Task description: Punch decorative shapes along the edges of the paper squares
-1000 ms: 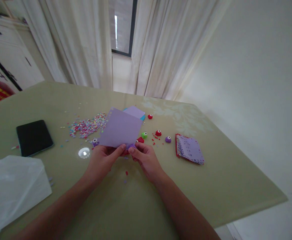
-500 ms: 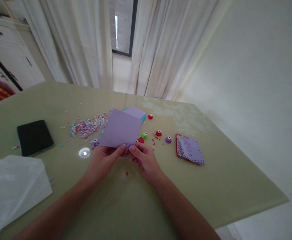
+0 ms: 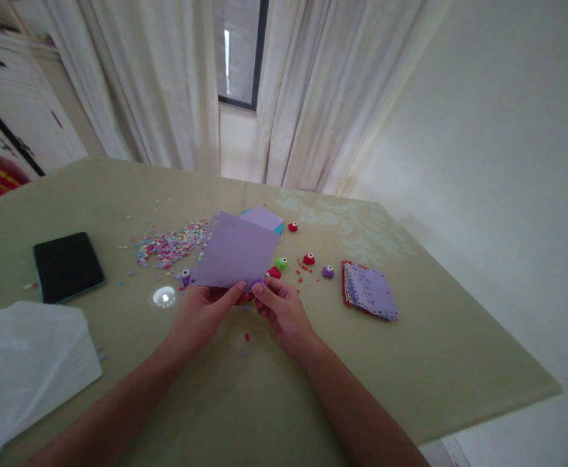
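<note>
A square sheet of purple paper [image 3: 238, 250] is tilted up above the middle of the table, small holes showing along its left edge. My left hand [image 3: 209, 303] pinches its near edge, thumb on top. My right hand [image 3: 283, 310] is closed on a small purple craft punch [image 3: 255, 284] at the paper's near right corner; fingers hide most of it. Just past the hands sit a red punch [image 3: 274, 273] and a green punch [image 3: 282, 263]. Another purple punch [image 3: 185, 277] stands by the paper's left corner.
Punched confetti [image 3: 172, 246] lies heaped to the left, beside a black tablet [image 3: 69, 267] and a clear round dome [image 3: 164, 297]. White sheeting [image 3: 31, 370] covers the near left. Punched cards [image 3: 371, 292] are stacked on the right. More paper [image 3: 263, 217] lies behind.
The purple paper's far right corner has shifted slightly to the right. Both hands keep their grip in nearly the same place.
</note>
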